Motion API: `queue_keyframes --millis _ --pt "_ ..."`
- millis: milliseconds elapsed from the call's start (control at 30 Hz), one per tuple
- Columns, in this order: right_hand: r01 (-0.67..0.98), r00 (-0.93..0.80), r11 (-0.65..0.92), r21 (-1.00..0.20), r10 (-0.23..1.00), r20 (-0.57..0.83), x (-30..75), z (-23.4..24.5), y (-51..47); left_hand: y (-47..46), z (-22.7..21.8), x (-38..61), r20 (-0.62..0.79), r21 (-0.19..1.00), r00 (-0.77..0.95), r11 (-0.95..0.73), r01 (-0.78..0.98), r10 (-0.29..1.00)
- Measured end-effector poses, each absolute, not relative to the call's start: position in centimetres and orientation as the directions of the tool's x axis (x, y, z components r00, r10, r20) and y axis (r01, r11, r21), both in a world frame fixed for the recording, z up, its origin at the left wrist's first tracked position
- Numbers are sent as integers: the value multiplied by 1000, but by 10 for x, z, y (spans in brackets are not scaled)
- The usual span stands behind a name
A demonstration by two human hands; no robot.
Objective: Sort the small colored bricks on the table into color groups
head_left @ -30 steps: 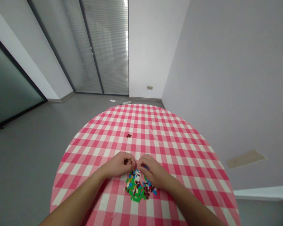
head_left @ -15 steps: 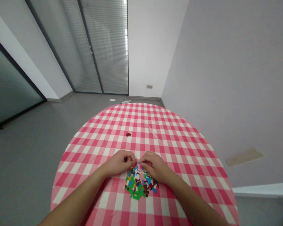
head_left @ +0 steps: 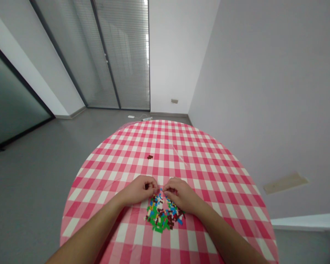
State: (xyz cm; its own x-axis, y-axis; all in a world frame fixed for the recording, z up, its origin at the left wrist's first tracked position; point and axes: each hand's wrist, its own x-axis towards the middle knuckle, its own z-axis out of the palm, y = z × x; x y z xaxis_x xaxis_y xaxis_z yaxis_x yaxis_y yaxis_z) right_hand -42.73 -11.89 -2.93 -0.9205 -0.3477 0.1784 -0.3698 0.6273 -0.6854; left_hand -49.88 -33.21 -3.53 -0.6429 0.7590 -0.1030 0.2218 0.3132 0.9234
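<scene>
A heap of small coloured building bricks [head_left: 162, 214], green, blue, brown, white and yellow, lies on the round table [head_left: 214, 172] with its red and white checked cloth. My left hand [head_left: 139, 190] rests at the heap's far left edge, fingers curled round a small dark brick. At the heap's far right edge my right hand [head_left: 180, 193] pinches its fingertips together close to the left hand's. What the right fingers hold is too small to make out.
One dark brown brick [head_left: 150, 157] lies alone farther out on the cloth. Beyond the table are grey floor, a white power strip [head_left: 145, 118] by the wall, glass doors with blinds, and a plain wall close on the right.
My right hand has drawn back slightly from over the heap to its far edge. The left hand has hardly moved.
</scene>
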Motion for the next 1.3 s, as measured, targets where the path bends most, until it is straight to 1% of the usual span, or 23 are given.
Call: queue_keyframes --millis 133,267,433,700,867,933,1000,1133,1233,1300 --pt "-438 -884 674 -595 -443 149 -424 -26 -123 -332 -33 -498 -110 919 -637 322 227 763" --pt "-493 -845 713 -499 -530 78 -420 -20 -130 -331 -33 -498 -131 914 -645 344 216 753" --pt "-476 -856 752 -456 -515 43 -417 -18 -133 -331 -34 -499 -126 911 -650 346 224 750" --pt "-438 -871 777 -453 -491 0 -418 -19 -135 -331 -34 -498 -117 912 -645 339 231 755" --pt "-468 -862 780 -416 -507 21 -418 -22 -139 -331 -33 -498 -114 911 -647 339 235 754" --pt "-485 -857 756 -440 -510 68 -418 -22 -138 -331 -33 -497 -118 914 -651 338 223 750" --pt "-478 -867 720 -503 -478 140 -418 -24 -136 -331 -33 -498 -116 923 -647 323 210 754" --pt "-427 -902 638 -641 -357 245 -421 -28 -128 -331 -35 -498 -111 930 -625 302 208 773" --pt "-391 -920 604 -694 -269 284 -424 -31 -124 -331 -35 -497 -119 924 -617 314 217 778" --pt "-377 -926 588 -716 -233 297 -425 -33 -123 -330 -34 -496 -98 918 -638 317 239 764"
